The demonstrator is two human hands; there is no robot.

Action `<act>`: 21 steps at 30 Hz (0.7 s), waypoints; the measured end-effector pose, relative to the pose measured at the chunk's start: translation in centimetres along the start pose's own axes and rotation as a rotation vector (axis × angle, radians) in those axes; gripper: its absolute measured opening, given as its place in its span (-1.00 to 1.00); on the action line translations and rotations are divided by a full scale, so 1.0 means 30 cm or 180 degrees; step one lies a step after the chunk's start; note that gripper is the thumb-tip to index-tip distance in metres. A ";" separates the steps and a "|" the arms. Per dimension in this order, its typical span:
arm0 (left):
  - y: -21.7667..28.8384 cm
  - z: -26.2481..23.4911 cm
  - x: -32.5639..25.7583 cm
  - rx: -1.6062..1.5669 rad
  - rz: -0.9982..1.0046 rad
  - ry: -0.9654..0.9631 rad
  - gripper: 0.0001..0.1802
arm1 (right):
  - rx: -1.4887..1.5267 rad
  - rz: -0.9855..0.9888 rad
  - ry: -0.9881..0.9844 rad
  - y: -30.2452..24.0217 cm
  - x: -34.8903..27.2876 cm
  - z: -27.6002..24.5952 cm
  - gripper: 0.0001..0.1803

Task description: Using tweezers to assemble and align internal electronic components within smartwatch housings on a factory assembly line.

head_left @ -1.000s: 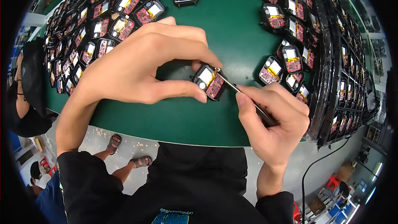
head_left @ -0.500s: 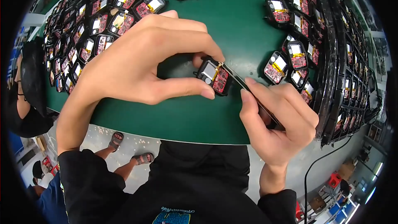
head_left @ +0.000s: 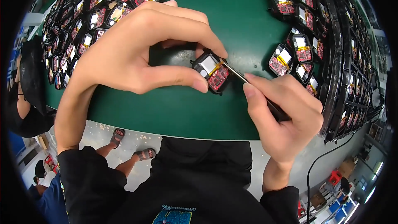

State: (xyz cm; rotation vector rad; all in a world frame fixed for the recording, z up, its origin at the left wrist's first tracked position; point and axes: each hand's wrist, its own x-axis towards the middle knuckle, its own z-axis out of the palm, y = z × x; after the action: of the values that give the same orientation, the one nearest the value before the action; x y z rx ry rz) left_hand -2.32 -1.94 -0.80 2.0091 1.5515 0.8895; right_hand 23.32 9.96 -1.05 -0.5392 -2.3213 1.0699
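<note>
Green matting covers the surface (head_left: 232, 12), and both hands work over its near edge. The left hand (head_left: 137, 49) arches high, wrist bent and forearm coming in from the lower left; its thumb lies flat along the near side of a small open watch module (head_left: 211, 71) while the index finger curls over and presses down on the far corner, so the module is pinched between them and rests on the green mat. The other fingers fold loosely behind the index. The module lies face-open, showing a silvery rectangular cell and a red circuit board inside a black frame.

The right hand (head_left: 282, 112) comes up from the lower right, wrist straight, fingers bunched in a pen-like grasp around a thin dark tool (head_left: 253, 87). The tool's metal tip (head_left: 227, 65) slants up to the left and touches the module's right edge, beside the index fingertip of the left hand.

Farther out, more open modules (head_left: 286, 58) lie in a loose cluster to the right, just beside stacked black trays (head_left: 352, 83) that curve along the right rim. Rows of similar modules (head_left: 95, 16) fill the upper left of the surface. Below the surface edge, a grey floor (head_left: 103, 137) and a sandalled foot (head_left: 143, 154) show.
</note>
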 end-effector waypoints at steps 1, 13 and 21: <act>-0.004 -0.002 0.002 -0.0088 0.0041 -0.0024 -0.39 | -0.0005 0.0011 0.0007 0.000 0.000 -0.005 -0.77; -0.011 0.000 0.003 -0.0025 0.0087 -0.0144 -0.39 | 0.0207 0.0223 -0.0041 0.005 -0.004 -0.006 -0.80; 0.006 -0.001 0.010 0.0068 0.0087 -0.0149 -0.46 | 0.0088 0.0189 -0.0102 -0.002 -0.004 -0.006 -0.78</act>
State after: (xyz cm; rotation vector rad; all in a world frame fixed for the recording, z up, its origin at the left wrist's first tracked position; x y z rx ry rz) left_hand -2.17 -1.69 -0.58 2.0559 1.5179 0.8334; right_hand 23.52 9.95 -0.94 -0.5875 -2.3277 1.1445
